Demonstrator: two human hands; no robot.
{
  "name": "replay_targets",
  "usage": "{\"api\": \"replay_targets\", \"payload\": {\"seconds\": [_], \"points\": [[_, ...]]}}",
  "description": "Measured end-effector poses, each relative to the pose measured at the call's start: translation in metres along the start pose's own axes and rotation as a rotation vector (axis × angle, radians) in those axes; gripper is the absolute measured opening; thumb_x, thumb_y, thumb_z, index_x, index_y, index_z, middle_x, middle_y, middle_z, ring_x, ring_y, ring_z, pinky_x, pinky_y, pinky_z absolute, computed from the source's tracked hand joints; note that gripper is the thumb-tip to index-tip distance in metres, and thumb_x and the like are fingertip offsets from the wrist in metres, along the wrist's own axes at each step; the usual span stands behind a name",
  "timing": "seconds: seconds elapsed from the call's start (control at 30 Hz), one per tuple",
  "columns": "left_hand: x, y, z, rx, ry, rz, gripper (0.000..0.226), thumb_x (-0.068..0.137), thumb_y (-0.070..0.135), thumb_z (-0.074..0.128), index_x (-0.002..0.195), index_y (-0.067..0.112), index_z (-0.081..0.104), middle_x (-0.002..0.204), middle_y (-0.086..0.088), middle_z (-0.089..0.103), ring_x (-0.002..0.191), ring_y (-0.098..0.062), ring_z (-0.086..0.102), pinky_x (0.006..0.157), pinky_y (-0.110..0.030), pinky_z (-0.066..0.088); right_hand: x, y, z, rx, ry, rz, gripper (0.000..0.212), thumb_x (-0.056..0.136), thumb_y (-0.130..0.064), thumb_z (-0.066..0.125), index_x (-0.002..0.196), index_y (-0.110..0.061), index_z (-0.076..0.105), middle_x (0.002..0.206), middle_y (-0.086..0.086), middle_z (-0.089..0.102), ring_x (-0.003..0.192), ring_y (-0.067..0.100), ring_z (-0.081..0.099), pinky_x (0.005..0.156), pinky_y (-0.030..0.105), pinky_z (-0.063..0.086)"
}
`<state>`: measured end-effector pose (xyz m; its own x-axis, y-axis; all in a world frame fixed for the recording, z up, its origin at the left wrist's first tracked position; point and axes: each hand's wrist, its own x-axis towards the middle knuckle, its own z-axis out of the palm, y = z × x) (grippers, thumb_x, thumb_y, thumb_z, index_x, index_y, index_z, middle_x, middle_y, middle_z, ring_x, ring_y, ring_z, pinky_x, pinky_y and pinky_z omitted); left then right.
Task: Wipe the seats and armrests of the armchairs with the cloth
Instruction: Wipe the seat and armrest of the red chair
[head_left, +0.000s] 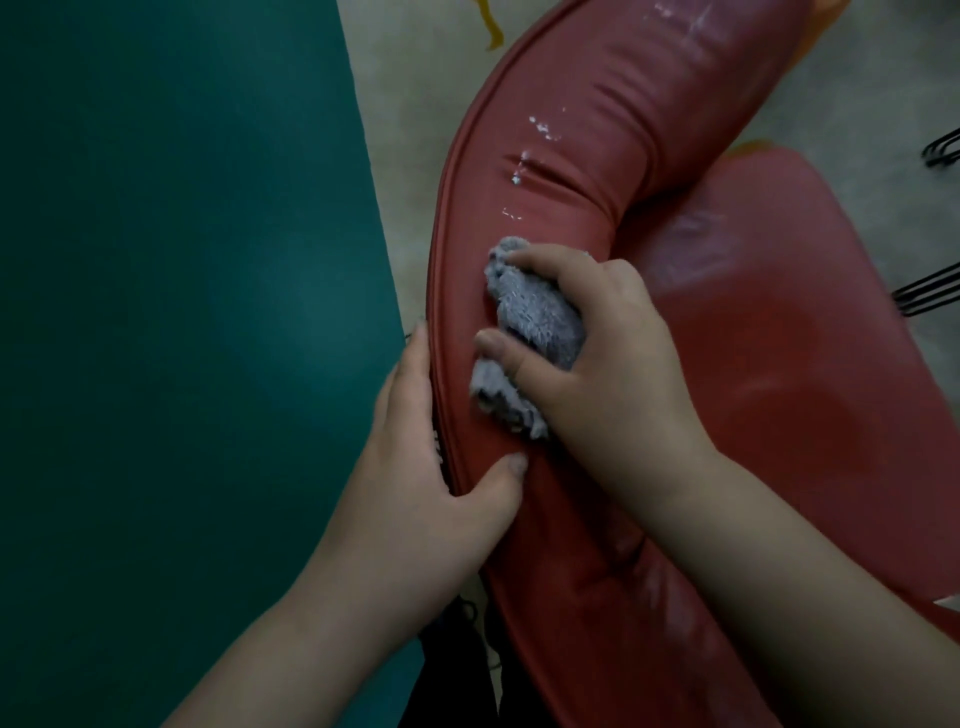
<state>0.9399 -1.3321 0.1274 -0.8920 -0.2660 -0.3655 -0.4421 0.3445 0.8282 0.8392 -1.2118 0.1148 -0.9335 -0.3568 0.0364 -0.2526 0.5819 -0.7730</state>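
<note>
The left hand (426, 467) is laid at lower centre of the frame over the outer edge of the red armrest (571, 171), thumb on top, fingers curled round the piping. Just right of it, the grey cloth (530, 322) is bunched under the right hand (618, 358) and pressed onto the armrest. The cloth is judged light, soft and easily crumpled, best held wadded in the palm. White specks (540, 130) are seen further up the armrest. No containers are seen.

floor — teal mat (182, 312) | pale patterned carpet (415, 78) | dim light
</note>
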Motion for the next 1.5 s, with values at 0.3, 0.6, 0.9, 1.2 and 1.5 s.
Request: {"api": "replay_targets", "payload": {"seconds": [0.3, 0.6, 0.9, 1.2, 1.5], "points": [[0.000, 0.001, -0.002, 0.020, -0.018, 0.005, 0.102, 0.067, 0.046, 0.065, 0.151, 0.045, 0.008, 0.152, 0.024, 0.027, 0.137, 0.002, 0.032, 0.114, -0.033, 0.033, 0.002, 0.015, -0.008, -0.043, 0.137, 0.063, 0.039, 0.081, -0.044, 0.062, 0.116, -0.028, 0.063, 0.123, 0.004, 0.038, 0.120, 0.019, 0.044, 0.108, 0.029, 0.036], [0.001, 0.000, 0.000, 0.018, -0.013, 0.008, 0.101, 0.066, 0.043, 0.065, 0.151, 0.045, 0.010, 0.151, 0.024, 0.028, 0.136, 0.002, 0.034, 0.113, -0.034, 0.034, 0.003, 0.015, 0.000, 0.073, 0.153, 0.008, 0.034, 0.081, -0.028, 0.073, 0.110, -0.014, 0.061, 0.114, 0.010, 0.054, 0.110, 0.017, 0.051, 0.100, 0.024, 0.039], [0.004, -0.001, -0.002, 0.011, -0.001, 0.013, 0.099, 0.069, 0.044, 0.069, 0.151, 0.042, 0.013, 0.151, 0.021, 0.030, 0.136, 0.007, 0.032, 0.113, -0.025, 0.030, -0.007, 0.005, 0.009, 0.073, 0.080, -0.109, 0.026, 0.090, -0.037, 0.056, 0.090, -0.015, 0.070, 0.095, 0.006, 0.050, 0.093, 0.020, 0.053, 0.087, 0.036, 0.045], [0.018, 0.001, -0.010, 0.070, -0.017, 0.030, 0.116, 0.060, 0.049, 0.075, 0.152, 0.042, 0.005, 0.154, 0.023, 0.023, 0.135, 0.010, 0.029, 0.104, -0.002, 0.022, 0.012, -0.007, 0.015, 0.156, 0.044, -0.210, 0.027, 0.082, -0.034, 0.067, 0.107, -0.021, 0.068, 0.098, 0.000, 0.053, 0.095, 0.018, 0.056, 0.088, 0.036, 0.048], [0.020, 0.001, -0.011, 0.106, -0.051, 0.054, 0.119, 0.054, 0.050, 0.072, 0.151, 0.043, 0.003, 0.149, 0.032, 0.014, 0.134, 0.016, 0.021, 0.105, 0.000, 0.019, 0.008, 0.010, 0.004, 0.243, 0.141, -0.062, 0.022, 0.080, -0.030, 0.073, 0.098, -0.026, 0.062, 0.100, 0.009, 0.057, 0.094, 0.007, 0.057, 0.086, 0.014, 0.043]]}}
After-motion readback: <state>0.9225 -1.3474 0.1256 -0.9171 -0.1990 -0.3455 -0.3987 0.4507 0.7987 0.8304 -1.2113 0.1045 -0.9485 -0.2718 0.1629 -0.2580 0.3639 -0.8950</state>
